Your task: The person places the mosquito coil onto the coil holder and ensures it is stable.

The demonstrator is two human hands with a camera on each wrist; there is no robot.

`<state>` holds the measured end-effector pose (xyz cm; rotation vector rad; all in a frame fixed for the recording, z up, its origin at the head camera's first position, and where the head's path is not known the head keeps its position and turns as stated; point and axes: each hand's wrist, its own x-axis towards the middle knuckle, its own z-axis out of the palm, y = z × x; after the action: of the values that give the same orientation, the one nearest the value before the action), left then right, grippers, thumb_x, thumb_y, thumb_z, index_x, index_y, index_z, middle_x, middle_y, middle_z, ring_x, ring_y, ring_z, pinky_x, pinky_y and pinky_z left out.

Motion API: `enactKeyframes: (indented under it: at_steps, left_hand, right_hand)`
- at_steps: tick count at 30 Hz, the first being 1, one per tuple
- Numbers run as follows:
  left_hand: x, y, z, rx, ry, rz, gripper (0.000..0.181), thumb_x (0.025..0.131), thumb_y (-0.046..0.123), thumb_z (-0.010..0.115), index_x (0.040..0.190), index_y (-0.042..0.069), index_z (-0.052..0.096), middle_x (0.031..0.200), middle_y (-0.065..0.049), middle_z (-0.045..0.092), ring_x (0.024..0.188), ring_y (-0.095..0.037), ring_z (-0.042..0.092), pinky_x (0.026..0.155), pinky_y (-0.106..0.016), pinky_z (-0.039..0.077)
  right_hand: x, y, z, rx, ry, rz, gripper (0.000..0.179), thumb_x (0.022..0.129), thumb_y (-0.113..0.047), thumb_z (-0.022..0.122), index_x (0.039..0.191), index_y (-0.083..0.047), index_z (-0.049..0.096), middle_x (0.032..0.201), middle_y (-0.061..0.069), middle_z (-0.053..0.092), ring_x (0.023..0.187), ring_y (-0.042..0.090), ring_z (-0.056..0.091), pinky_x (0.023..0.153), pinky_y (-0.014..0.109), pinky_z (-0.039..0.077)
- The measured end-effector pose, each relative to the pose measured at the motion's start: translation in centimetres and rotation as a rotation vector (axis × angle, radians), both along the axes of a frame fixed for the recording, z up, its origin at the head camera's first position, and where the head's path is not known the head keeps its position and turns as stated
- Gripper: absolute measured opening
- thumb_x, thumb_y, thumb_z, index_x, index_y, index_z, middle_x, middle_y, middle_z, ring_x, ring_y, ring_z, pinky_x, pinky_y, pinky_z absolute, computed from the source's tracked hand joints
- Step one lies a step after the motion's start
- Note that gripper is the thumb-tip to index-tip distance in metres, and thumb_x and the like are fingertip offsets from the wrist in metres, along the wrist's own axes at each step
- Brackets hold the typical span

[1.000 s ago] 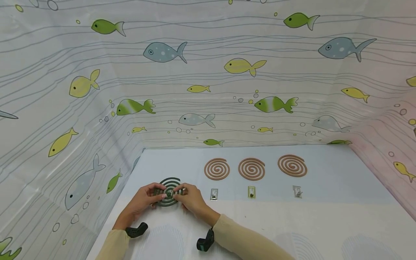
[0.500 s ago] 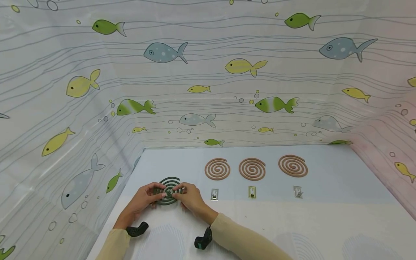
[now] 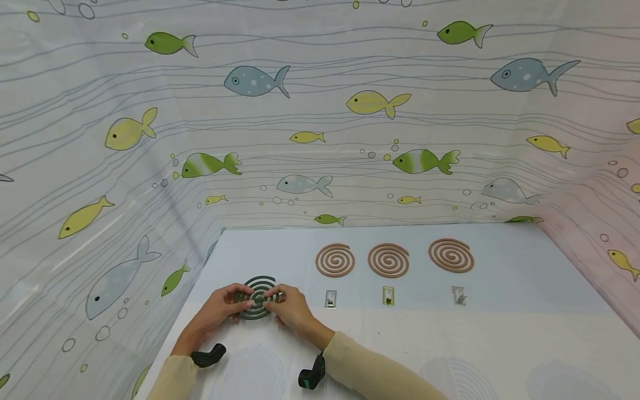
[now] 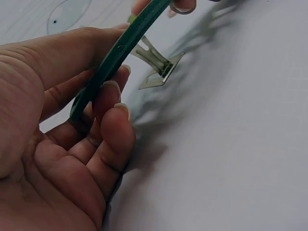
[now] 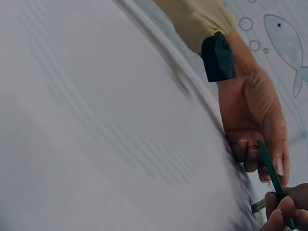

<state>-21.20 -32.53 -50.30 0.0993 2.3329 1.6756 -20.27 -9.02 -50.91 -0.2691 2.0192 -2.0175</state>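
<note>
A green mosquito coil (image 4: 120,53) is held nearly level at the left of the table, between both hands. My left hand (image 3: 214,310) grips its left side, thumb reaching over the top toward the centre. From the other side my right hand (image 3: 296,312) pinches it, fingertips near the middle of the spiral. Under the coil, a small metal coil stand (image 4: 156,60) rises from its flat base plate, seen in the left wrist view; its upper end is hidden behind the coil's edge.
Three brown mosquito coils (image 3: 335,260) lie in a row toward the back of the white table (image 3: 500,344). In front of them sit three small metal stands (image 3: 330,299). Fish-patterned sheets (image 3: 320,161) rise at the back and sides.
Both hands and the green coil have shifted slightly left and toward the person in the head view. Their hold looks the same. The brown coils and other stands have stayed put.
</note>
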Motion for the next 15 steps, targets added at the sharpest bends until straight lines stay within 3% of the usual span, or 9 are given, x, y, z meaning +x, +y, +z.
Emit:
enactKeyframes:
  at_steps: [15]
  left_hand:
    - [0.16, 0.16, 0.16, 0.005, 0.003, -0.049, 0.046, 0.091, 0.019, 0.081, 0.126, -0.005, 0.062, 0.099, -0.010, 0.066, 0.073, -0.015, 0.055, 0.056, -0.030, 0.051]
  right_hand:
    - [0.53, 0.81, -0.14, 0.007, -0.012, 0.017, 0.019, 0.093, -0.011, 0.076, 0.112, -0.010, 0.073, 0.060, 0.000, 0.052, 0.039, 0.009, 0.040, 0.041, 0.023, 0.035]
